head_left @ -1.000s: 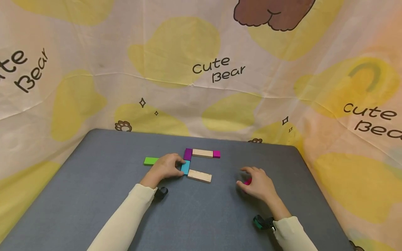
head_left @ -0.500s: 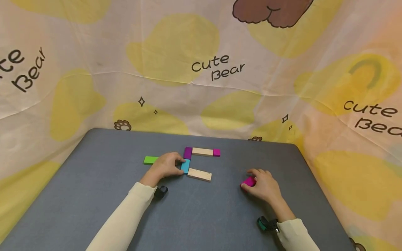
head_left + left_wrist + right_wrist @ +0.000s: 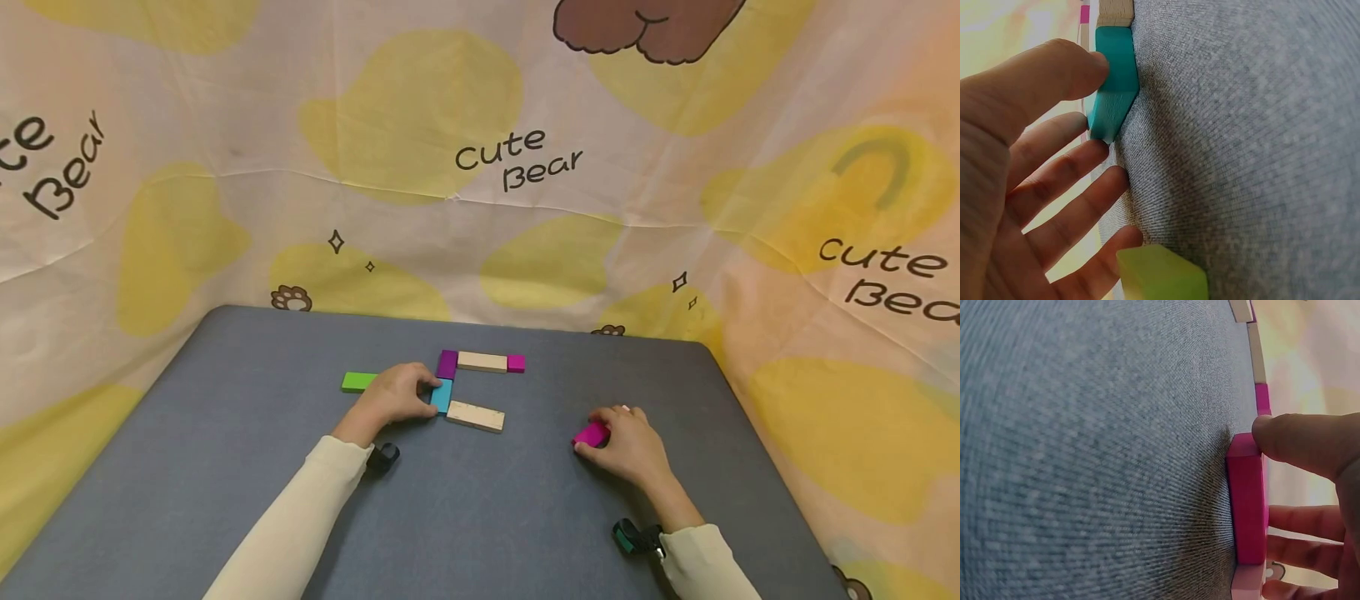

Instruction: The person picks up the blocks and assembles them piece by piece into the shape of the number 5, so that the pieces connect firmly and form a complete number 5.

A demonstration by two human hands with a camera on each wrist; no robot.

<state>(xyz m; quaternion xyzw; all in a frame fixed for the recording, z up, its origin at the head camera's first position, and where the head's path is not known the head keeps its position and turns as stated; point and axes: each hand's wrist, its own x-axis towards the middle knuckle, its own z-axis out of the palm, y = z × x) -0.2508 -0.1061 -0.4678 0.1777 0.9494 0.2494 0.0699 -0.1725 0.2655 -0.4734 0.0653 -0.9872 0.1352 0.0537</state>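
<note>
In the head view my left hand (image 3: 393,393) pinches a blue wooden block (image 3: 442,397) between thumb and fingers on the table. The thumb presses against the block's teal-looking side (image 3: 1116,59) in the left wrist view. Touching this block are a purple block (image 3: 447,364) behind it and a plain wooden block (image 3: 476,417) at its right. Off to the right, my right hand (image 3: 630,442) holds a magenta block (image 3: 590,434) by its edges, thumb at one corner. A paler pink block (image 3: 1248,581) sits against the magenta one in the right wrist view; the hand hides it from the head view.
A green block (image 3: 358,382) lies left of my left hand, partly covered by it. Another plain block (image 3: 482,362) extends from the purple one to a small magenta block (image 3: 516,363). The grey table (image 3: 465,517) ends at a printed cloth backdrop (image 3: 405,125).
My right hand has shifted slightly to the right and its fingers have drawn in on the magenta block, which shows more now. The left hand has stayed on the blue block.
</note>
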